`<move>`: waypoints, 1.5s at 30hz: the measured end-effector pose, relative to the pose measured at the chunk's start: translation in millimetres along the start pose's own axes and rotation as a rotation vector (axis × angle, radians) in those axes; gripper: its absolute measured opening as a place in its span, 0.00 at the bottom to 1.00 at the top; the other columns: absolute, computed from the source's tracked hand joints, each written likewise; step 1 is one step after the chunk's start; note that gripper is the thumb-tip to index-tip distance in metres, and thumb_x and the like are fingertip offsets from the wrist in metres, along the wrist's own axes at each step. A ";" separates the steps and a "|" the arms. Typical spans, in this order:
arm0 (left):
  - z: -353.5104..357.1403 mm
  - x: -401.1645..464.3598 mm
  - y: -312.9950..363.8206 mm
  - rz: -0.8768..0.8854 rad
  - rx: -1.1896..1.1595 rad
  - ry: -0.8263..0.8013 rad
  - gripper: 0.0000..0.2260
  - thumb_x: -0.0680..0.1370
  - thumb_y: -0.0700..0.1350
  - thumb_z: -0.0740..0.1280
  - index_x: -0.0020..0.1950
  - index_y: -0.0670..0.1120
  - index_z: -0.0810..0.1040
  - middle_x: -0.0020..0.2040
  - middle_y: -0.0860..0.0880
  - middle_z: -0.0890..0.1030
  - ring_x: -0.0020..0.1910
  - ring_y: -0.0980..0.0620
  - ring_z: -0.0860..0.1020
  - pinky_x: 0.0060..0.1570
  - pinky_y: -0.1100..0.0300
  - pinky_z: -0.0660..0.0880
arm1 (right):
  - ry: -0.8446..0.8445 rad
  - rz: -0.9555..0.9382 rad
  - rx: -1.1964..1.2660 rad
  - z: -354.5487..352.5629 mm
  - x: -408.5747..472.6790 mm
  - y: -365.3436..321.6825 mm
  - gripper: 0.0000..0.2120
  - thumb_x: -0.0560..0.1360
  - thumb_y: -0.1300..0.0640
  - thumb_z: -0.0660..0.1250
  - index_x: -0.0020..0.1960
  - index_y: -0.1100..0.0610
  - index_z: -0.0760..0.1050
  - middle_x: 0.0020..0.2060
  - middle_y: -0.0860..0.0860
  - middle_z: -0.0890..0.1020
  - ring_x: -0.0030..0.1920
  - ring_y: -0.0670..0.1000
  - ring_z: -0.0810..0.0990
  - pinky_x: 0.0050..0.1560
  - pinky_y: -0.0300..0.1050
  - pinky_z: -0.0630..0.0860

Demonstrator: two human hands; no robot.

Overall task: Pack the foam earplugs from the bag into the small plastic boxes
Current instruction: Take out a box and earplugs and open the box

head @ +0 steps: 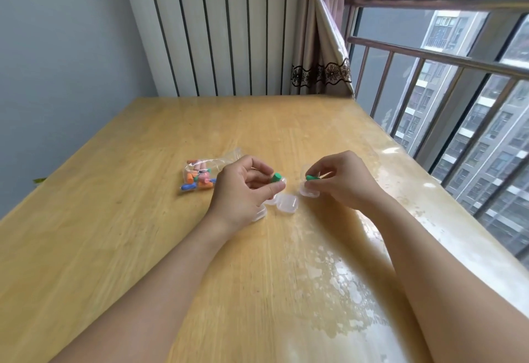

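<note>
Fingers (259,166) on our left hand (243,191) are curled, and thumb plus fingertips pinch a green earplug (277,177) at their tips, flat end facing up toward the camera. Our right hand (340,179) does the same: curled fingers pinching a second green earplug (311,177), which lies sideways between thumb and forefinger.

Head view, containers:
- Clear bag (200,175) lies on the wooden table (114,219), just left of our left hand. It holds a heap of earplugs: orange, pink and blue ones visible. We can't tell the count, or whether the mouth is open.
- Open small box (307,189) sits under our right hand, and the second earplug is right over it. We can't tell whether plug and box touch, or whether anything is already inside.
- Another small clear box (287,203) sits between our hands, looks unfilled.
- More clear plastic boxes (259,214) show from under our left hand, mostly hidden, contents unreadable.

The first earplug sits just above and left of the middle box, clear of the bag.
</note>
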State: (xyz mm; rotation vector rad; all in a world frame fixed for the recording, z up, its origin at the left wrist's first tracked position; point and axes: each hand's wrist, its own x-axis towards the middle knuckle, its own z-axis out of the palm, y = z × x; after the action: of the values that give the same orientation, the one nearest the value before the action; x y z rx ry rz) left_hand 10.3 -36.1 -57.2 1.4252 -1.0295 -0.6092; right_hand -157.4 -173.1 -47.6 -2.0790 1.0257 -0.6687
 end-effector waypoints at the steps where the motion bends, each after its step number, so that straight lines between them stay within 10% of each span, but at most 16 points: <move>1: 0.0 0.1 -0.2 0.036 0.009 -0.006 0.10 0.71 0.37 0.79 0.47 0.44 0.81 0.42 0.48 0.87 0.42 0.52 0.86 0.47 0.57 0.82 | -0.009 -0.029 0.041 0.8 -1.3 -4.2 0.05 0.67 0.65 0.80 0.41 0.59 0.85 0.35 0.53 0.85 0.33 0.58 0.84 0.36 0.45 0.79; 9: -1.6 -3.0 6.4 0.439 0.298 -0.109 0.10 0.72 0.37 0.78 0.48 0.52 0.87 0.44 0.53 0.79 0.41 0.52 0.78 0.38 0.58 0.77 | -0.035 -0.260 0.036 13.7 -20.3 -29.0 0.04 0.71 0.65 0.77 0.43 0.57 0.86 0.35 0.50 0.85 0.30 0.47 0.81 0.32 0.43 0.76; 24: -4.7 -6.8 7.2 0.457 0.394 -0.174 0.10 0.71 0.38 0.77 0.47 0.52 0.84 0.45 0.53 0.82 0.46 0.51 0.80 0.43 0.57 0.79 | -0.060 -0.206 0.150 4.7 -18.3 -27.5 0.01 0.74 0.63 0.76 0.46 0.59 0.85 0.38 0.55 0.87 0.35 0.48 0.83 0.44 0.56 0.83; 37: 4.9 -6.1 8.9 0.118 0.005 -0.068 0.06 0.72 0.37 0.77 0.44 0.48 0.87 0.54 0.51 0.83 0.43 0.52 0.85 0.37 0.58 0.81 | -0.025 -0.222 0.304 7.1 -18.9 -29.6 0.04 0.74 0.62 0.76 0.49 0.60 0.85 0.40 0.56 0.87 0.38 0.53 0.84 0.46 0.51 0.83; 42: 6.3 -7.1 8.7 -0.022 -0.098 -0.021 0.06 0.76 0.38 0.74 0.46 0.49 0.87 0.45 0.47 0.88 0.41 0.46 0.87 0.43 0.35 0.80 | 0.019 -0.193 0.384 11.3 -21.6 -34.3 0.03 0.75 0.61 0.76 0.48 0.57 0.86 0.45 0.48 0.87 0.43 0.48 0.84 0.49 0.51 0.83; 45: 9.2 -7.7 8.5 -0.095 -0.224 0.039 0.08 0.76 0.34 0.73 0.49 0.46 0.85 0.51 0.39 0.86 0.43 0.45 0.87 0.42 0.52 0.82 | 0.088 -0.158 0.437 16.5 -23.6 -36.9 0.03 0.75 0.54 0.76 0.49 0.50 0.87 0.51 0.46 0.85 0.48 0.52 0.82 0.52 0.50 0.81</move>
State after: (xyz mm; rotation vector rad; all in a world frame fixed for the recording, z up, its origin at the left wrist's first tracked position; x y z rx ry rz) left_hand -3.2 -33.2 -52.0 1.2882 -0.8381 -0.7390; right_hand -142.1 -131.7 -32.1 -1.7675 0.6888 -0.9761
